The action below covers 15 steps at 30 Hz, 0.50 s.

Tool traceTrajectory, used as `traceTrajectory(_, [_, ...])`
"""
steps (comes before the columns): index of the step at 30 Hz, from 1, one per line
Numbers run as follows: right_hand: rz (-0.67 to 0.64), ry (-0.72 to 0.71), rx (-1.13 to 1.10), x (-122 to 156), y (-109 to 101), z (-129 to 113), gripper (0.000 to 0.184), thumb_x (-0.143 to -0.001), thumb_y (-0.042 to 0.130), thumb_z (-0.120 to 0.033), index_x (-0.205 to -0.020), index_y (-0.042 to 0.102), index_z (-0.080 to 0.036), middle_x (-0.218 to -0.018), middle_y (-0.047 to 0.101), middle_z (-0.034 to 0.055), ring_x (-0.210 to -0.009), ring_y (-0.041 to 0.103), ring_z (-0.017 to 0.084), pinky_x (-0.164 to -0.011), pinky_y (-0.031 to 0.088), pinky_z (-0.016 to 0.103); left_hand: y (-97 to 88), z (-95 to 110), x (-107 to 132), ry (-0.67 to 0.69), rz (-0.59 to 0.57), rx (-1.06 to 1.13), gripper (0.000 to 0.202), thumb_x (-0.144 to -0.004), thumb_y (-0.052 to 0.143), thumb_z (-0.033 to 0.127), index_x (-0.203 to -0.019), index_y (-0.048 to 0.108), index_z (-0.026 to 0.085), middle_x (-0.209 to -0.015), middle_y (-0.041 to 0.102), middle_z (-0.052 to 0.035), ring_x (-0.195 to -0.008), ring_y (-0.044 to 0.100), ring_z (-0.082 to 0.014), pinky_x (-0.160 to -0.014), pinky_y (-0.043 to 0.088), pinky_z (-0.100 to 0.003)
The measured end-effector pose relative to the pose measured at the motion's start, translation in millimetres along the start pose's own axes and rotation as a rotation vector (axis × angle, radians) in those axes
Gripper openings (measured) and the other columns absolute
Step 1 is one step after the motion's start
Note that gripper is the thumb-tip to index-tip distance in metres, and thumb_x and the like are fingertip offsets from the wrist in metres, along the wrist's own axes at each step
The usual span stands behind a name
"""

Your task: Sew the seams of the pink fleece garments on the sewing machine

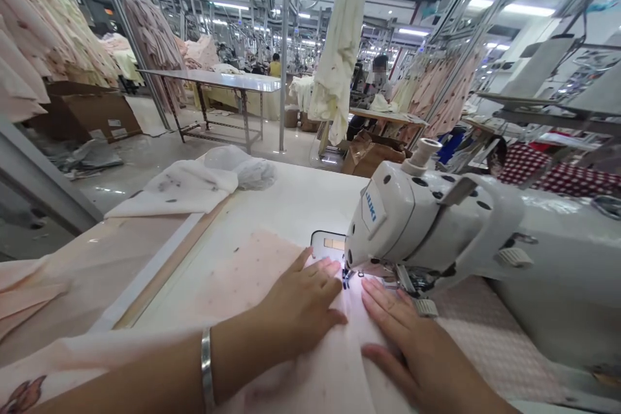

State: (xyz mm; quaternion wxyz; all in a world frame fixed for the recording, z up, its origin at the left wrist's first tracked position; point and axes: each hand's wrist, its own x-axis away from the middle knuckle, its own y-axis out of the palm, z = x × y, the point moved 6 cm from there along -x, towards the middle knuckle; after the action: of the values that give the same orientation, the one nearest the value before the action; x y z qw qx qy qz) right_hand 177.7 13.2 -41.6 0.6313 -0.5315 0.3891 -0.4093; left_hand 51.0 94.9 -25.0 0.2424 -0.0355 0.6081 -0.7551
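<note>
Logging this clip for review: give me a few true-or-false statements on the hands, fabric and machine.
1. Both hands lie flat on the pale pink dotted fabric. True.
2. The left hand holds scissors. False: it is open, palm down on the cloth.
3. The white industrial sewing machine stands to the right of the hands. True.
4. The right hand grips the machine's handwheel. False: it rests on the fabric beside the needle area.
5. A silver metal bangle sits on the left wrist. True.
</note>
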Motion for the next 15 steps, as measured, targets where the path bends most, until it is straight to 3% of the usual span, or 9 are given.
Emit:
traceTrajectory(3, [-0.059, 0.058, -0.053, -6, 3, 9, 0.058, -0.091, 0.032, -0.049, -0.136, 0.035, -0.013, -0.132, 0.044, 0.0127, -0.116, 0.049, 0.029, -0.091, 0.047, 0.049, 0.4, -9, -7, -0.035, 0.003, 0.024, 0.041, -0.084, 0.058, 0.040, -0.109, 0.049, 0.010, -0.124, 0.050, -0.0157, -0.122, 0.041, -0.0278, -0.106, 0.023, -0.050])
traceTrajectory(9, [-0.016, 0.147, -0.080, -12, 4, 22, 0.052, -0.091, 0.031, -0.048, -0.124, 0.054, -0.015, -0.125, 0.053, 0.0125, -0.110, 0.055, 0.027, -0.081, 0.055, 0.039, 4.2, -18, -14, -0.042, -0.004, 0.027, 0.044, -0.086, 0.054, 0.041, -0.113, 0.047, 0.007, -0.128, 0.046, -0.0197, -0.128, 0.034, -0.0277, -0.109, 0.021, -0.048])
traceTrajectory(15, [0.069, 0.112, -0.078, -7, 7, 23, 0.050, -0.089, 0.037, -0.047, -0.126, 0.051, -0.017, -0.125, 0.054, 0.0122, -0.108, 0.057, 0.028, -0.083, 0.053, 0.042, 7.4, -20, -14, -0.054, 0.013, 0.031, 0.050, -0.088, 0.050, 0.044, -0.119, 0.045, 0.006, -0.133, 0.041, -0.0195, -0.130, 0.031, -0.0272, -0.110, 0.018, -0.046])
